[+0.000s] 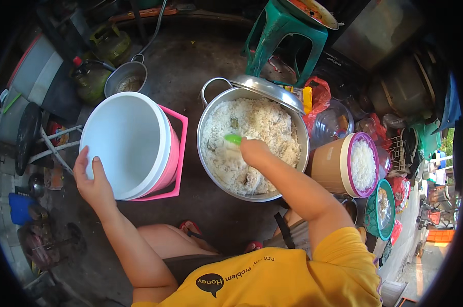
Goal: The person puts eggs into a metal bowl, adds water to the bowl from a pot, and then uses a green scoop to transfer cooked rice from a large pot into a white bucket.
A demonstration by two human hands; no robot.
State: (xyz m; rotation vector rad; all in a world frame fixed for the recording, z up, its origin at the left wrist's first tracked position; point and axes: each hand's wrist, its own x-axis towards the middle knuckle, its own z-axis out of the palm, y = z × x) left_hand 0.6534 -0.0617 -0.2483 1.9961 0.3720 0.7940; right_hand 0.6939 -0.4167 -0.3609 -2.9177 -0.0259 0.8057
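Observation:
A large metal pot [305, 153] full of cooked rice [262, 119] stands on the floor in front of me. Over the rice, my right hand [256, 151] grips a green scoop [233, 139], whose lower part is blurred or in the rice. Dark leaf pieces lie among the grains. The metal lid [271, 89] leans across the pot's far rim. To the left stands a pink bucket [172, 161] with a white inner wall [128, 134] and a pink handle; no rice shows inside. My left hand [95, 180] rests at its near left rim, thumb and fingers apart.
A green plastic stool [283, 38] bearing a pan [319, 13] stands beyond the pot. On the right are a brown tub [331, 165] holding white shreds or noodles, a teal basket [371, 215] and plastic bags. At the left are gas cylinders [91, 84], a small metal pan [126, 78] and a folding stool [28, 138].

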